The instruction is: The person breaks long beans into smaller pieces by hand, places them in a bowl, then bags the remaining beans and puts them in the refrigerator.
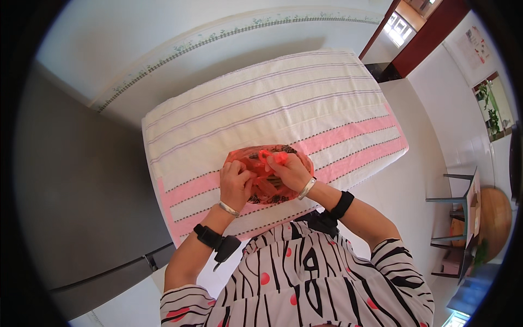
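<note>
A thin, see-through red plastic bag rests on the cloth-covered table near its front edge. Dark and brownish items show inside; their kind is hard to make out. With fingers closed, my left hand grips the left side of the bag's mouth. At the other side my right hand pinches a bunched, twisted piece of the same red plastic above the opening. Each wrist wears a silver bangle, and a black strap sits higher on each forearm.
A white tablecloth with pink bands and purple lines covers the table. A large dark grey cabinet-like surface stands close at the left, and a wall is behind. At the right are a grey-legged stool and a round wooden top.
</note>
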{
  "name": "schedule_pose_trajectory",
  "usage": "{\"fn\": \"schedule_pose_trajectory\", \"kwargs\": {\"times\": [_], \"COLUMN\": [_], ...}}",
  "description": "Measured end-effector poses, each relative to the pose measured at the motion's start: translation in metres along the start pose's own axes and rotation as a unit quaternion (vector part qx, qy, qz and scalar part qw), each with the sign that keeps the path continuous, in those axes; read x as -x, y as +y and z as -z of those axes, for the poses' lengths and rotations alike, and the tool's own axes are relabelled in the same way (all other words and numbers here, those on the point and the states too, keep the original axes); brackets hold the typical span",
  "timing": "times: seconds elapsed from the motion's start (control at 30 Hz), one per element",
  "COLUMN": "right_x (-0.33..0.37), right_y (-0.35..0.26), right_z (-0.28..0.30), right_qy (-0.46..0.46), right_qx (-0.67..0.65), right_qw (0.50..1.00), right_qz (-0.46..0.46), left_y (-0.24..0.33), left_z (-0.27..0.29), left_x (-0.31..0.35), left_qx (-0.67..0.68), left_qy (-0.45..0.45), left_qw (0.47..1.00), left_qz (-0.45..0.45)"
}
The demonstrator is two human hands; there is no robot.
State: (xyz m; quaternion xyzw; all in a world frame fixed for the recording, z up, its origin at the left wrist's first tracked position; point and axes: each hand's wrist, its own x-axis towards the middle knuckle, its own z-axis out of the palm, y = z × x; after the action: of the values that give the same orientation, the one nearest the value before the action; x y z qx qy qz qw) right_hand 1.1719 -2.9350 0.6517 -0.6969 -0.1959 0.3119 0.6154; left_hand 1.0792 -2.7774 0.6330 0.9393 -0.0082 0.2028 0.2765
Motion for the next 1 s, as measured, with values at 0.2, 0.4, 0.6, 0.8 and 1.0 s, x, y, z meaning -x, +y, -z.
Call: {"fn": "schedule_pose_trajectory", "kwargs": {"times": [0.2, 0.4, 0.6, 0.8, 1.0], "right_x": [-0.002, -0.001, 0.001, 0.000, 0.001], "right_y": [-0.018, -0.022, -0.026, -0.037, -0.047], "right_z": [0.005, 0.005, 0.015, 0.027, 0.017], "right_qy": [-0.026, -0.050, -0.069, -0.121, -0.117], "right_qx": [0.004, 0.011, -0.111, -0.095, -0.116], "right_qw": [0.999, 0.999, 0.988, 0.987, 0.984], "right_qz": [-0.034, 0.003, -0.080, -0.050, -0.071], "left_y": [0.007, 0.039, 0.032, 0.054, 0.047], "left_z": [0.008, 0.024, 0.026, 0.044, 0.063], "left_x": [-0.010, -0.034, -0.033, -0.036, -0.035], "left_qx": [0.126, 0.379, 0.272, 0.369, 0.080], "left_qy": [0.023, 0.037, 0.047, 0.082, -0.090], "left_qw": [0.992, 0.919, 0.959, 0.921, 0.967], "left_qz": [-0.016, 0.107, 0.070, 0.097, -0.227]}}
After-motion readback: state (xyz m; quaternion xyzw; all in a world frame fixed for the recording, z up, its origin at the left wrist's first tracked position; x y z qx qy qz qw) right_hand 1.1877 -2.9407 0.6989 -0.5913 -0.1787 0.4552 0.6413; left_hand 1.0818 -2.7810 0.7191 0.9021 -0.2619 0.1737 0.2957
